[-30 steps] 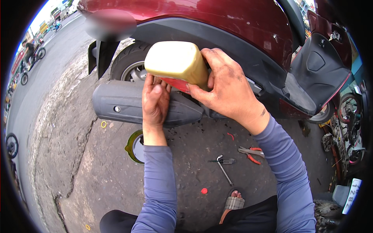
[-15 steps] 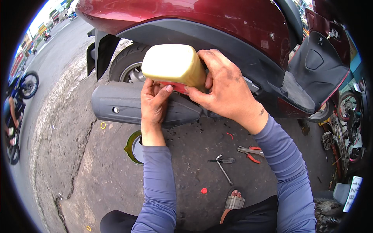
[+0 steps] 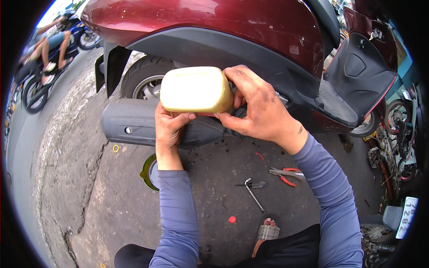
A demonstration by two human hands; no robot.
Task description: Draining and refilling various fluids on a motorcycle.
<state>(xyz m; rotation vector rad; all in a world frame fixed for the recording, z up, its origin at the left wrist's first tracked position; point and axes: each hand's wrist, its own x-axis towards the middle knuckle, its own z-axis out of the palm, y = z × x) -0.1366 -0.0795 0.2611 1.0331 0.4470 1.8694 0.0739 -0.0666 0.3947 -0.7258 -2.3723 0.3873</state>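
Observation:
Between my hands is a pale yellow plastic bottle [image 3: 194, 91], its flat base facing me and its neck hidden. My left hand [image 3: 169, 127] is closed on its lower left side, thumb along the lower edge. Around its right side wraps my right hand [image 3: 263, 105], with the thumb underneath. The bottle is in front of the scooter's rear wheel [image 3: 133, 82] and the black exhaust cover [image 3: 129, 123] in this view. Where its neck points cannot be seen. The dark red scooter [image 3: 214, 15] stands close behind.
On the ground lie pliers with red handles [image 3: 288, 178], a metal wrench [image 3: 255, 196], a short dark tool [image 3: 257, 184] and a red cap [image 3: 232, 219]. A greenish basin [image 3: 146, 173] is partly behind my left forearm. Riders on a motorcycle [image 3: 58, 56] pass on the road.
The bottle has come slightly lower in the view, and its base now faces me more squarely, covering the red part. Both hands keep their hold. The motorcycle on the road has moved up the view.

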